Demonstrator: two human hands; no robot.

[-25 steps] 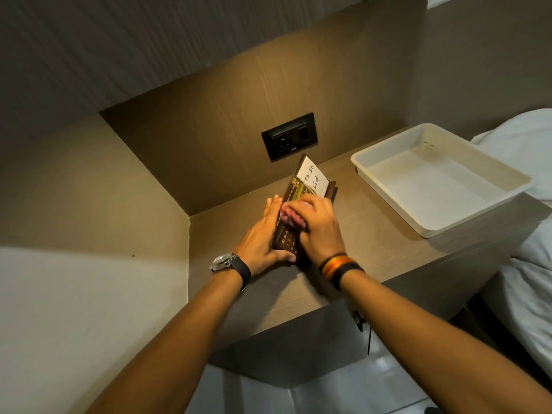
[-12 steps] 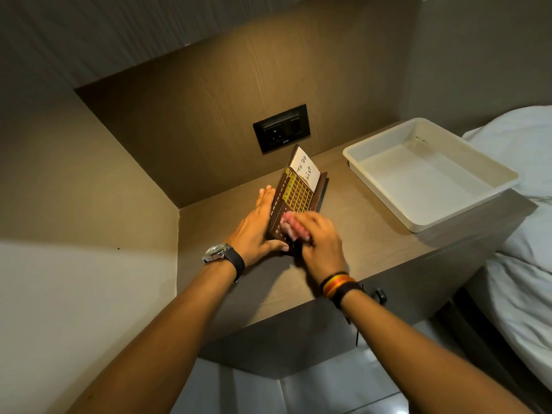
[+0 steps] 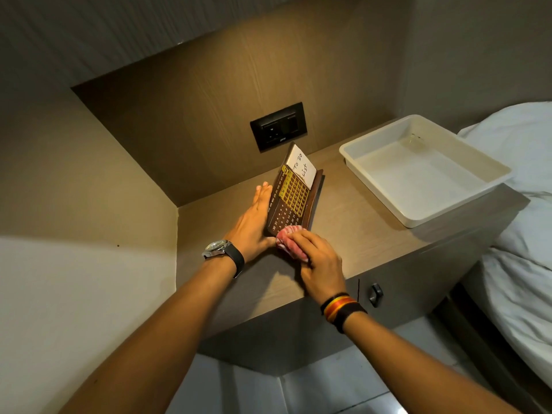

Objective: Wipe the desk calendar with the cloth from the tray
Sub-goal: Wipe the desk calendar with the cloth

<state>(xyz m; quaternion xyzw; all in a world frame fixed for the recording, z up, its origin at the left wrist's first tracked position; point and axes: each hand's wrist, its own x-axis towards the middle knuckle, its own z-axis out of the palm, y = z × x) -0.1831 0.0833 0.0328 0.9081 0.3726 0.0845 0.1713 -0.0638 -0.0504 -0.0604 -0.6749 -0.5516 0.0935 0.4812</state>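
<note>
The desk calendar (image 3: pixel 291 195) stands tilted on the wooden table (image 3: pixel 352 210), near the middle of the view, with its dark brown face leaning back toward the wall. A white note reading "To Do List" (image 3: pixel 301 168) sits at its upper end, at about 1 o'clock from the calendar's centre, and a gold grid of date squares lies just below the note.

The left hand (image 3: pixel 254 222) is open and flat, fingers stretched together, pressed against the calendar's left edge at about 9 o'clock from it. A wristwatch (image 3: pixel 219 249) with a dark strap sits on that wrist.

The right hand (image 3: pixel 319 258) is closed around a bunched red-and-white cloth (image 3: pixel 291 239), gripping it from above. The cloth touches the calendar's lower end, at about 6 o'clock from the calendar's centre, where the row of printed numbers is. Black, orange and yellow wristbands (image 3: pixel 342 309) circle the right wrist.

A white plastic tray (image 3: pixel 490 170) rests on the same table at about 3 o'clock from the calendar, well apart from it. A black wall socket plate (image 3: pixel 279 127) is set in the wood panel at 12 o'clock, behind the calendar. White bedding (image 3: pixel 519 204) lies beyond the tray at the right edge.
</note>
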